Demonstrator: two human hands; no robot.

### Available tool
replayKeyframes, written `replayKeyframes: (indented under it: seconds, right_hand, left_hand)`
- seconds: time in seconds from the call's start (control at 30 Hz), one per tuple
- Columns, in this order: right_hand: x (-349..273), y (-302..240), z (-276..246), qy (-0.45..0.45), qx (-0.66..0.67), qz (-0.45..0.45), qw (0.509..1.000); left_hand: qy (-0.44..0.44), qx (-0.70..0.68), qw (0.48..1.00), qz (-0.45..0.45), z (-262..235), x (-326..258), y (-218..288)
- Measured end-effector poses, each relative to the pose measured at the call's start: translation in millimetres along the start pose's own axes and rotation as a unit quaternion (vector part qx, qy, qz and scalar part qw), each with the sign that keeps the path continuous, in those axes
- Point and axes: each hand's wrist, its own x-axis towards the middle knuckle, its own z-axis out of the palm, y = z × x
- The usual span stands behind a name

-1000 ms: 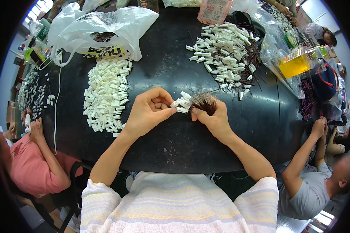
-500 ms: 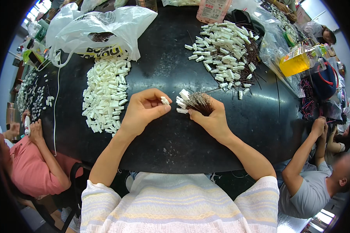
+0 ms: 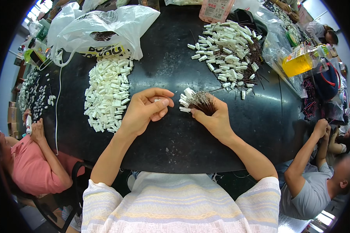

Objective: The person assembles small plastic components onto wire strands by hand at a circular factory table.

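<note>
My right hand is closed round a bundle of dark brown wires with shiny metal tips. White plastic connector housings sit on the ends of several of these wires, on the bundle's left side. Just left of the bundle is my left hand, its fingers curled and the thumb bent over them. Between them a small bit of a white connector housing shows; the rest is hidden. A gap separates my left hand from the wires.
A pile of loose white housings lies to the left, below a white plastic bag. Housings with brown wires form another pile at the far right. A yellow bottle lies beyond it. People sit on both sides.
My left fingers have curled and the thumb has moved up over them, so the white housing shows less. Both hands appear slightly further right in the picture, along with the whole scene.
</note>
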Motion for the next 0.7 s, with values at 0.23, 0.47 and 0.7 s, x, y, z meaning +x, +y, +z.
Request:
replayKeyframes:
  seconds: [0.23, 0.47, 0.7]
  right_hand:
    - [0, 0, 0, 0.003, 0.003, 0.008, 1.0]
    - [-1, 4, -2, -0.027, -0.014, -0.01, 0.999]
    - [-1, 4, -1, -0.017, -0.001, -0.03, 0.999]
  left_hand:
    - [0.044, -0.078, 0.996, -0.02, 11, -2, 4]
    - [-0.022, -0.044, 0.999, -0.009, 3, -3, -12]
    - [-0.027, -0.097, 0.994, -0.034, 12, -3, -6]
